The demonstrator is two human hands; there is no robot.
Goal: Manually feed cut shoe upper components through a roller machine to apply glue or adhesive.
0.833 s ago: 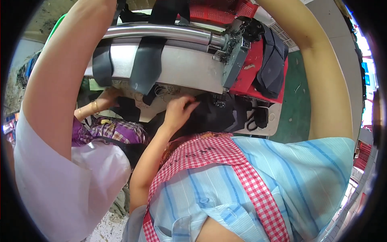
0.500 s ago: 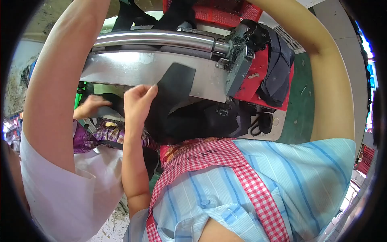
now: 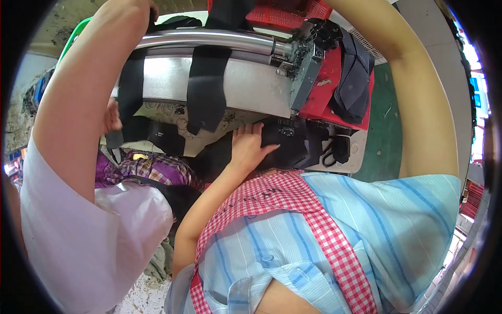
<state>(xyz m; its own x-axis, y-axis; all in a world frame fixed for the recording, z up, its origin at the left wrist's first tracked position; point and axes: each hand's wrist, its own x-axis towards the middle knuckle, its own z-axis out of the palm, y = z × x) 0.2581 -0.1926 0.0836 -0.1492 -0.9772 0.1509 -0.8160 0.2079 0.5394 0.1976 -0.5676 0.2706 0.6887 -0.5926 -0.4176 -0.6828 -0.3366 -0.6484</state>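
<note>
My left hand point(image 3: 249, 146) lies palm down on a pile of black sheet pieces point(image 3: 282, 144), fingers stretched out and thumb apart. In front of it, a black strip point(image 3: 208, 86) runs from the metal roller point(image 3: 209, 39) down over the smooth metal plate point(image 3: 256, 89), its lower end hanging past the plate's edge. My right arm point(image 3: 429, 104) reaches up along the right side and leaves the picture at the top, so the right hand is out of sight. A second black strip point(image 3: 130, 83) hangs over the plate's left part.
A co-worker's arm point(image 3: 89, 94) crosses the left side, their other hand point(image 3: 111, 118) near a black piece. Right of the roller's end block point(image 3: 306, 78), dark pieces point(image 3: 353, 83) lie on a red surface point(image 3: 324, 99). A red crate point(image 3: 277, 15) stands behind the roller.
My left hand has let go of the dark piece it held over the plate and moved right and down onto the pile. A black strip now lies across the plate.
</note>
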